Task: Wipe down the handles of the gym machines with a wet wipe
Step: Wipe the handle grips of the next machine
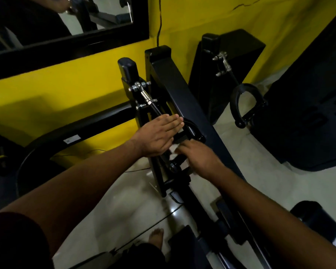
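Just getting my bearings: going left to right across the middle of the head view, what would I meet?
Curved black bar → left hand, fingers straight → right hand, blurred, over a white wipe → hanging black handle → dark machine casing.

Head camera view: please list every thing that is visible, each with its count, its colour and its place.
black D-shaped metal handle: two, black; one under the hands, the other to the right, untouched.
white wet wipe: one, white; at the right fingertips, mostly hidden.
black steel machine frame: one, black; centre.
silver cable swivel: two, silver; one above each handle, the second at the right.
yellow wall: one, yellow; behind the machine.
black-framed mirror: one, black frame; top left.
pale floor: one, light grey; below.
bare foot: one; bottom centre.
left hand: one; flat, fingers straight, beside the near handle.
right hand: one; curled over the wipe, blurred.
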A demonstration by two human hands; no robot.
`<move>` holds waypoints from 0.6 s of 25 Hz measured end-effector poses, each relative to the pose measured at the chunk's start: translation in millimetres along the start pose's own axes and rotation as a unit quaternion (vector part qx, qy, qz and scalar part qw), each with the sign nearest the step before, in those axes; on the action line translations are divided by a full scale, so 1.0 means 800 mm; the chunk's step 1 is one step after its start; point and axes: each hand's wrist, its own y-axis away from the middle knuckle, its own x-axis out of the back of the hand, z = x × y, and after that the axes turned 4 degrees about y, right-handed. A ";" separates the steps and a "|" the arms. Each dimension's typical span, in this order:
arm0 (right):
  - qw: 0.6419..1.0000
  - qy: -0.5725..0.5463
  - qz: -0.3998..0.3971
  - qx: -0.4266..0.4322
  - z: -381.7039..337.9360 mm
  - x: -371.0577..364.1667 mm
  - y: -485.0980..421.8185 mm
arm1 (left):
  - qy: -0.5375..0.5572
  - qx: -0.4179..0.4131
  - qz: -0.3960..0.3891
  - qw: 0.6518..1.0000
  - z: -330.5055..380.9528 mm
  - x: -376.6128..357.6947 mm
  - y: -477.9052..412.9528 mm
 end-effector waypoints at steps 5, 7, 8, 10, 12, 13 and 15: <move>0.999 0.023 -0.017 -0.034 0.017 0.012 -0.012 | 0.009 0.012 0.006 1.000 -0.002 0.001 0.000; 0.998 0.048 -0.008 0.025 0.011 0.008 -0.014 | 0.016 0.014 0.003 1.000 -0.001 0.002 0.001; 0.996 0.067 -0.005 0.052 0.010 0.003 -0.012 | 0.016 0.014 0.002 1.000 -0.001 0.002 0.003; 0.998 0.064 0.003 -0.021 0.010 0.009 -0.014 | 0.016 0.014 0.003 1.000 -0.002 0.000 0.007; 0.996 0.052 0.039 -0.066 0.008 0.014 -0.015 | 0.022 0.015 0.013 1.000 -0.002 -0.001 0.007; 0.996 0.076 0.045 -0.029 0.003 0.010 -0.010 | 0.024 0.014 0.018 0.999 0.000 -0.001 0.007; 0.992 0.073 0.103 0.006 0.001 0.001 0.001 | 0.022 0.012 0.019 1.000 0.001 0.000 0.005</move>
